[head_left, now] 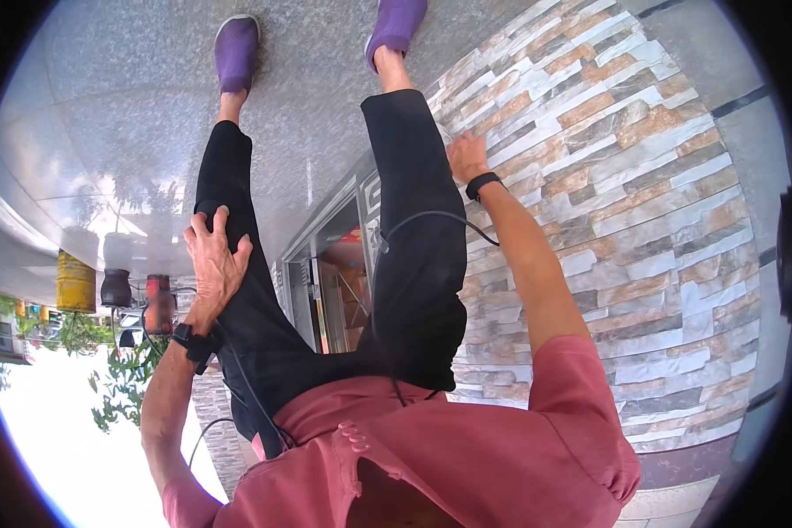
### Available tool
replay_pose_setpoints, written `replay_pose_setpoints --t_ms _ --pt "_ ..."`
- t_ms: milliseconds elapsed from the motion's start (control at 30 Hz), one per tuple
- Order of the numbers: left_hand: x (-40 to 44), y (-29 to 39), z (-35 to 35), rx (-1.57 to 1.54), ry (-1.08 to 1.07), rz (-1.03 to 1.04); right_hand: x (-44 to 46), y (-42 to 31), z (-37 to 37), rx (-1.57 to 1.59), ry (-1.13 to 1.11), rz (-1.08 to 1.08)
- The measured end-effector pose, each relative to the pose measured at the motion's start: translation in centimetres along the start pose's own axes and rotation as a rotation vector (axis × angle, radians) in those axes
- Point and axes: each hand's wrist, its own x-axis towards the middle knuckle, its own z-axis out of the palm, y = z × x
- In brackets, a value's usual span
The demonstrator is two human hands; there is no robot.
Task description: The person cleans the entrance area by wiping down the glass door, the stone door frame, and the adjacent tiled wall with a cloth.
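My left hand (214,260) rests on the left leg of my black trousers (223,185), near the knee. Its fingers are apart and slightly bent, with nothing in them, and a black watch-like device (195,343) sits on that wrist. Beside my right leg, my right hand (468,158) is held close to the stone-clad wall (590,229). The fingers look spread and hold nothing visible; whether they touch the wall I cannot tell. A black band (482,184) circles the right wrist. From near my right forearm, a thin black cable (431,213) curves across the right trouser leg.
Purple shoes (238,48) stand on shiny grey floor (308,97). Between my legs, a metal-framed doorway (326,220) appears behind me. At left, seen upside down, are a yellow drum (77,282), a dark pot (115,288), a red object (158,304) and leafy plants (128,378).
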Motion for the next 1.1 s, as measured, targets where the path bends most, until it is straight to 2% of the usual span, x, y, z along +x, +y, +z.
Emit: replay_pose_setpoints --t_ms 33,167,367,567,600,700,733,867,1000,1100 --pt "0.1 0.2 0.0 -0.004 0.002 -0.003 0.4 1.1 -0.9 0.024 0.003 0.02" --pt "0.3 1.6 0.0 -0.013 -0.002 -0.029 4.9 9.1 -2.9 0.004 0.296 0.151" --pt "0.9 4.2 0.3 -0.021 -0.023 -0.066 11.3 21.9 -10.1 -0.174 0.309 0.27" --pt "1.1 5.4 -0.2 -0.011 -0.015 -0.037 9.9 27.7 -15.1 -0.243 0.407 0.448" --pt "1.1 5.3 -0.3 -0.002 -0.014 -0.035 8.6 28.7 -16.0 -0.145 0.517 0.411" --pt "0.9 5.0 -0.3 0.016 -0.002 -0.032 5.9 31.9 -15.9 -0.268 0.664 0.449" --pt "0.8 4.8 -0.3 0.022 -0.001 -0.036 3.8 31.3 -18.5 -0.276 0.434 0.573" --pt "0.2 3.7 -0.7 0.03 0.048 -0.014 -3.0 31.4 -18.9 -0.282 0.526 0.595" --pt "-0.6 1.9 -2.0 -0.001 0.048 0.059 -10.8 29.0 -18.6 -0.248 0.527 0.618" --pt "-1.0 -1.0 -2.4 -0.17 0.046 0.127 -17.3 25.1 -18.3 -0.222 0.562 0.637"
